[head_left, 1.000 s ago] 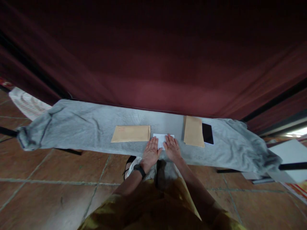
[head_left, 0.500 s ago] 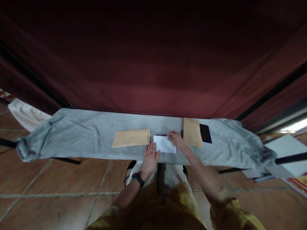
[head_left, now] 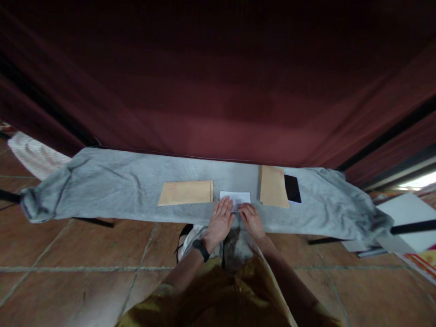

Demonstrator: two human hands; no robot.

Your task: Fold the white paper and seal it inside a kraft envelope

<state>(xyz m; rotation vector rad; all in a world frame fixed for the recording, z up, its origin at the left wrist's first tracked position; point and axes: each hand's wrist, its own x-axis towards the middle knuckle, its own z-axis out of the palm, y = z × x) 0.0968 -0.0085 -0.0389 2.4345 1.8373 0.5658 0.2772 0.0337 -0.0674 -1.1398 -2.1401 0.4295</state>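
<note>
A folded white paper (head_left: 238, 198) lies on a grey cloth (head_left: 112, 181) covering a narrow table. My left hand (head_left: 220, 220), with a black watch on its wrist, lies flat with fingers spread over the paper's near left part. My right hand (head_left: 251, 219) presses its fingertips on the paper's near right edge. A tan envelope (head_left: 185, 192) lies lengthwise just left of the paper. Another tan envelope (head_left: 273, 186) lies to the right, turned end-on. A black phone (head_left: 292, 188) rests beside that envelope.
A dark red curtain (head_left: 218, 91) hangs right behind the table. The floor is brown tile (head_left: 68, 272). A striped white cloth (head_left: 34, 156) lies at far left. White boards (head_left: 405, 218) stand at the right, past the cloth's drooping end.
My right hand came back from the paper's far right corner to its near edge. The paper now looks narrower front to back. My left hand shifted slightly forward onto it.
</note>
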